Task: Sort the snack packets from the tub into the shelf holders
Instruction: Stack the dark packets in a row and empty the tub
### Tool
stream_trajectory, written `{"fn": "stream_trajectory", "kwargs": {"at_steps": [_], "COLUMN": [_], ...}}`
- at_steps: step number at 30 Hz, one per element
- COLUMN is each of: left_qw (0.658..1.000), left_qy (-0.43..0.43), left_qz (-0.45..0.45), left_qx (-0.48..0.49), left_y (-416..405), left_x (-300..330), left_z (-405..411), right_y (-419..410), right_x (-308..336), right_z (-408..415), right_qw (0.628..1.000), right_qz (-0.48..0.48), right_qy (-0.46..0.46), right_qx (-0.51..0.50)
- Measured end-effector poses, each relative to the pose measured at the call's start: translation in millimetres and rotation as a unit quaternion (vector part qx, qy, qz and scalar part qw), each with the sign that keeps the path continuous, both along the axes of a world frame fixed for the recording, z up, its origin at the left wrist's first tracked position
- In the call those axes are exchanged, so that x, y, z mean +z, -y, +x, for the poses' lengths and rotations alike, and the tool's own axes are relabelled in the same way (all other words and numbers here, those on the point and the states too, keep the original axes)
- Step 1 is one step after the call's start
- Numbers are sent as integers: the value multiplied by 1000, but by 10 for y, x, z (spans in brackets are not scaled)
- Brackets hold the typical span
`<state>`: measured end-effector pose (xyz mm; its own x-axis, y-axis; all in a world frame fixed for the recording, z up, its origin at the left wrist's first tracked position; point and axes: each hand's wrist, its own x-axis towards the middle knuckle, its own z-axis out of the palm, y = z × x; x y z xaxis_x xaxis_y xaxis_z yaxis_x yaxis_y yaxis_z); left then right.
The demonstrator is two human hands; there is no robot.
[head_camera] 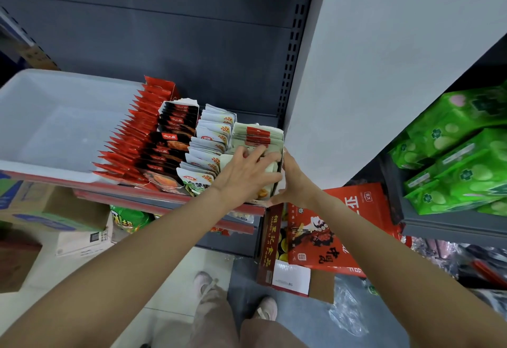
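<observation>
Both hands are working at the rightmost holder (277,139) — left hand (241,172) pressing packets (258,135) back with spread fingers, right hand (290,180) gripping the holder's near corner — while the tub (55,128), well left, is showing no packets.

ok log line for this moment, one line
left hand pressing packets in rightmost holder | right hand bracing holder side | tub looks empty
</observation>
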<state>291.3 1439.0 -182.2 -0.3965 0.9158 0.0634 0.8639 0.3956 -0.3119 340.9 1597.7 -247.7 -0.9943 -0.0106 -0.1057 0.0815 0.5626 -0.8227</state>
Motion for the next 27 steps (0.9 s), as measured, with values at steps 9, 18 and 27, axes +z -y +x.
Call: {"fn": "stream_trajectory", "kwargs": {"at_steps": [9,18,27], "left_qw": [999,995,996], "left_qy": [-22,-37,-33], "left_qz": [-3,42,19], "left_qx": [43,79,78], "left_y": [12,18,-115], "left_x": [7,-70,-41], "left_z": [27,53,48], "right_y": [-19,-3,10], "right_x": [2,19,20], "right_z": [16,16,15], "right_qw": [1000,1000,1000], "right_qz": [-7,-9,9], "right_qy": [10,19,18], "right_qx": [0,-8,-5]}}
